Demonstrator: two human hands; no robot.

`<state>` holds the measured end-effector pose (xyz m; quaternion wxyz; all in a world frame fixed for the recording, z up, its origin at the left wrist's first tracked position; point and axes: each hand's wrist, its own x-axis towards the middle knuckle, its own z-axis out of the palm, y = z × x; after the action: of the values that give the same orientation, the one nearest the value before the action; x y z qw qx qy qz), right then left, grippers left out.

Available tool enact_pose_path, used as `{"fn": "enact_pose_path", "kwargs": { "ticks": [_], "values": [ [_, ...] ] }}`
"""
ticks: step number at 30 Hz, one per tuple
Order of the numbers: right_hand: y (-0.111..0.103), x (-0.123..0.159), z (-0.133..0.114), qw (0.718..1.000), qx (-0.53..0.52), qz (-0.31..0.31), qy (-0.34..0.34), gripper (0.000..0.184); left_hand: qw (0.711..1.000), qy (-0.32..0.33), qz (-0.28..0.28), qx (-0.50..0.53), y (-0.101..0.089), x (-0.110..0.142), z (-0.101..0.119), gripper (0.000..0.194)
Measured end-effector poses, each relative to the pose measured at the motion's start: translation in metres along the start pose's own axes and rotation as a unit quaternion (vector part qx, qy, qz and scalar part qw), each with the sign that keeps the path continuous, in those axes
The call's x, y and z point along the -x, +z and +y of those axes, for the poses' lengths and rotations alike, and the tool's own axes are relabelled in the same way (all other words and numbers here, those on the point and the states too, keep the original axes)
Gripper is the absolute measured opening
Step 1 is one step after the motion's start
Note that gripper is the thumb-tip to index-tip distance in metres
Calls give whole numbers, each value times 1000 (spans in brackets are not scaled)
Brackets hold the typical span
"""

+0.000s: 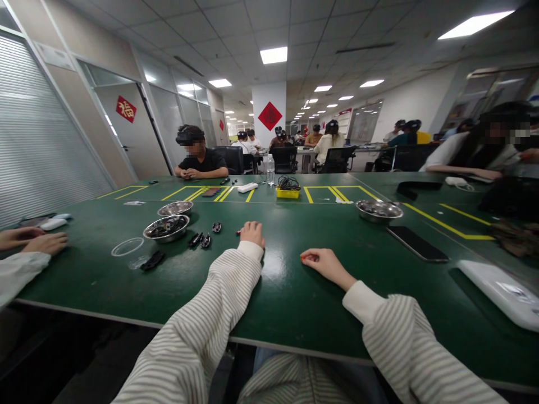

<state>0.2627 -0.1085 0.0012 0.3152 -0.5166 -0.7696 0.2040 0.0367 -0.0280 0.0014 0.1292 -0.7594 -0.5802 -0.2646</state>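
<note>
My left hand (251,233) rests on the green table with its fingers curled down; what they hold, if anything, is hidden beneath. A small dark red piece (238,232) pokes out at that hand's left edge. Closer to me on the right, my right hand (323,264) is closed, fingertips pinched on a small orange piece (302,258), mostly covered. Left of my left hand lie several black plastic parts (205,241) and a single one (216,227). Beyond them stands a steel bowl (156,238) full of black parts, with a second steel bowl (162,212) behind it.
A third metal bowl (377,216), a phone (416,243) and a white device (501,289) are on the right. Farther back are a yellow tray (288,193) of cables and a water bottle (270,171). A co-worker's hands (44,242) lie at far left; other people sit around.
</note>
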Motion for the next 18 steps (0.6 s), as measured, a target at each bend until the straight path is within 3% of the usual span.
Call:
{"fn": "enact_pose_path", "kwargs": {
  "ticks": [2, 4, 7, 12, 18],
  "values": [
    [0, 0, 1, 999, 27, 4, -21, 21, 996, -91, -14, -19, 5, -6, -25, 34],
    [0, 0, 1, 997, 59, 9, -45, 20, 987, -149, -62, -3, 10, -9, -42, 22],
    [0, 0, -1, 994, 92, 9, -66, 18, 984, -135, -109, 40, 18, -14, -46, 18],
    [0, 0, -2, 995, 74, 21, -59, 16, 983, -26, -136, 119, 24, -11, -17, 21],
    [2, 0, -2, 999, 8, 19, -35, 20, 939, 32, -181, 291, 23, 12, 33, 36]
  ]
}}
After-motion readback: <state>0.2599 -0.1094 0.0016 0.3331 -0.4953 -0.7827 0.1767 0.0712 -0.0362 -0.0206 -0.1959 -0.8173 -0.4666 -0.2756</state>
